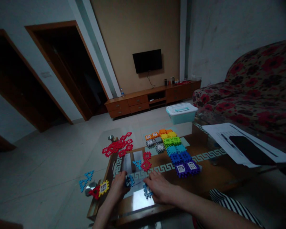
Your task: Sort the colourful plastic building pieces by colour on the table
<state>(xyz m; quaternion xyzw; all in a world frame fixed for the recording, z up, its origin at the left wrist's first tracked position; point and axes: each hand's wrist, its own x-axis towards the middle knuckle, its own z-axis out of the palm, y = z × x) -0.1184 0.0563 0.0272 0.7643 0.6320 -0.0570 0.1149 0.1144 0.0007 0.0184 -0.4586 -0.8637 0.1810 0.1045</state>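
Reaching across a glass-topped table (95, 206) at lower centre, our left hand (118, 188) and right hand (159, 188) work among small plastic waffle blocks. Our left fingers (124, 182), half curled, sit against one blue waffle block (130, 181); our right fingers (149, 182), bent downward, lie just beside a second blue waffle block (147, 191). We cannot tell whether either hand has hold. These pieces look light, stiff and a little slick, best pinched by their notched edges. Rows of coloured blocks (173, 152) stretch to the upper right of our hands, red linked pieces (118, 147) lie to their upper left, and blue triangular pieces (85, 180) sit at left, off the table's wooden edge.
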